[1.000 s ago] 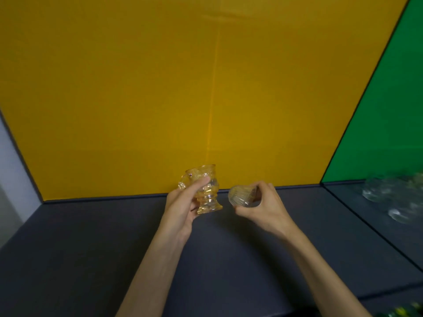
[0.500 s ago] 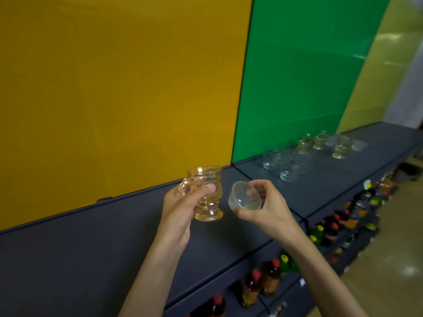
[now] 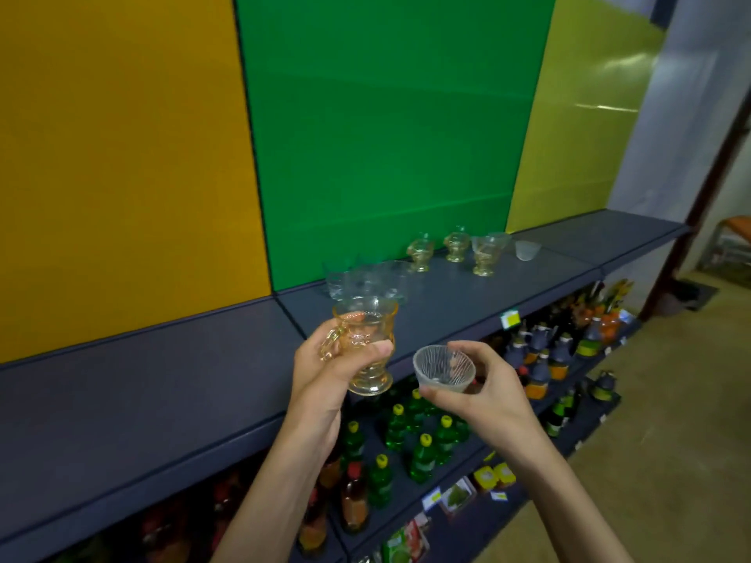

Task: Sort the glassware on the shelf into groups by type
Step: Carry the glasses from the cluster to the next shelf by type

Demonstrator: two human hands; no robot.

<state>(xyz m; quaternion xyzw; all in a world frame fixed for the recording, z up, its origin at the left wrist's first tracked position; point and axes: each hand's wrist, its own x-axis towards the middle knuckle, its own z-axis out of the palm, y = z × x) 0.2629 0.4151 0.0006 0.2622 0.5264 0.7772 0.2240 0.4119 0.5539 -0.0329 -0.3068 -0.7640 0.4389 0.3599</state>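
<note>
My left hand grips an amber footed glass cup with a handle, held upright in front of the dark shelf. My right hand pinches a small clear ribbed glass bowl just right of the cup. Further along the shelf stand several clear glasses in a cluster. Behind them are three amber footed cups and a small frosted bowl.
Yellow, green and lime panels back the shelf. Below it, lower shelves hold green bottles, orange and red bottles and small packets. A tan floor lies to the right, with a doorway at the far right.
The view has swung right and pulled back, bringing the glassware cluster and the lower bottle shelves into sight. Both hands still hold the same cup and bowl, carried rightward along the shelf.
</note>
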